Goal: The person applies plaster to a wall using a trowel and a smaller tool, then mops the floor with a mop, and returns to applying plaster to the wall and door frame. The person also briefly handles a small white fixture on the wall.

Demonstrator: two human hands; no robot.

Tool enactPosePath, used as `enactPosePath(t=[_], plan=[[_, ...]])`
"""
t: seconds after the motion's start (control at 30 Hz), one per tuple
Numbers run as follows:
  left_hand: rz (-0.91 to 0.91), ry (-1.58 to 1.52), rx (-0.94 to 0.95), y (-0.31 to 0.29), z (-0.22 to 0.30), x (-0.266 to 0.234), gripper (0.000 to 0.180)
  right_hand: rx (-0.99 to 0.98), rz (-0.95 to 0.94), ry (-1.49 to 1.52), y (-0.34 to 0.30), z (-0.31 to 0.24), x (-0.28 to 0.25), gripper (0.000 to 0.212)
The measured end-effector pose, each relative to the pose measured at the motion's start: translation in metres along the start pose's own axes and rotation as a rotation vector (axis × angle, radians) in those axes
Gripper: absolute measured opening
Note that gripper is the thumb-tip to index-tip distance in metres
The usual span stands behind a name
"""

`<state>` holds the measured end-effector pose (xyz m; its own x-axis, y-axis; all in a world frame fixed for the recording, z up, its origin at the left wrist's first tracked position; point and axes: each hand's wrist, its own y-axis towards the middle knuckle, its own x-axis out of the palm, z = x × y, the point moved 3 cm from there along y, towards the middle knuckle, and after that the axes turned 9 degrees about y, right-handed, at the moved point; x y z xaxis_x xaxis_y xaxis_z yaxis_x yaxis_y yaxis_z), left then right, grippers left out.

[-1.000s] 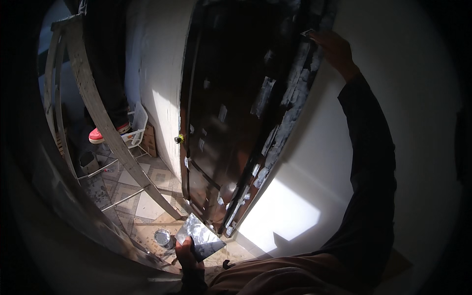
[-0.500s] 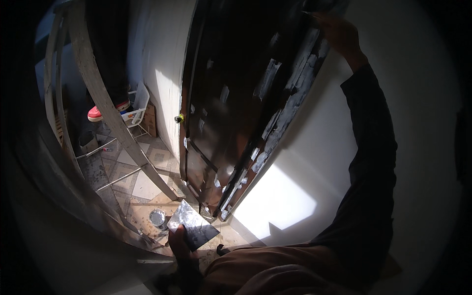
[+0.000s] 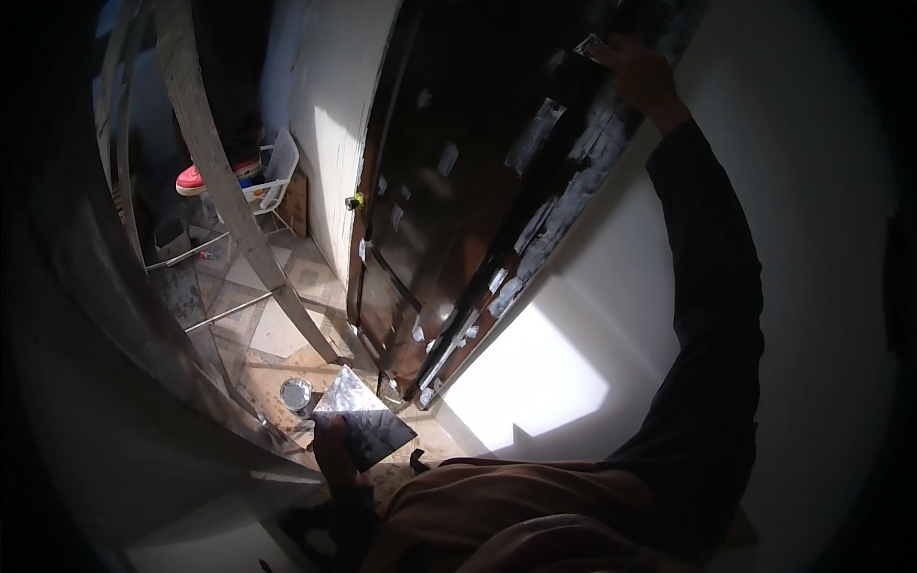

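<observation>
Nearest to us is the brown garment (image 3: 516,492) over our own body. Just beyond it, on the left, our left hand (image 3: 334,453) is clamped on the near-left edge of a flat metal plate (image 3: 371,432); the fingers below it are hidden from us. The plate is tilted, its far corner bright and smeared with whitish paste, its near part in shadow. Near its left side, on the tiled floor (image 3: 278,329), stands a round can (image 3: 295,392) with grey contents.

Our right hand (image 3: 642,81) is raised on the far right, its fingers closed together on a small putty knife (image 3: 590,46). The blade is in front of the dark brown door (image 3: 468,220); whether it touches the surface, we cannot tell. Grey-white filler (image 3: 583,186) runs in a long strip along the door's right side, and sunlight lies on the white wall (image 3: 802,239) to the right.

On the left stands a wooden ladder (image 3: 232,205). Farther behind it we see another person's red shoe (image 3: 190,179) and a white chair (image 3: 279,167).
</observation>
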<state>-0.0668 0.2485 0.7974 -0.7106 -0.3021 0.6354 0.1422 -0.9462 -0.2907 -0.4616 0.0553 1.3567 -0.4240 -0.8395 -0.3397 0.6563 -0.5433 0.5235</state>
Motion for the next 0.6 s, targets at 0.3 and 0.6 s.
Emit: enactPosePath(t=[0.3,0.6], plan=[[-0.084,-0.008,-0.055,0.003,0.001,-0.015,0.020,0.045,0.093,0.050,0.019,-0.004,-0.008,0.033],[-0.021,0.053,-0.068,0.007,-0.003,-0.007,0.023,-0.158,0.203,0.014,0.016,-0.011,0.020,0.031]])
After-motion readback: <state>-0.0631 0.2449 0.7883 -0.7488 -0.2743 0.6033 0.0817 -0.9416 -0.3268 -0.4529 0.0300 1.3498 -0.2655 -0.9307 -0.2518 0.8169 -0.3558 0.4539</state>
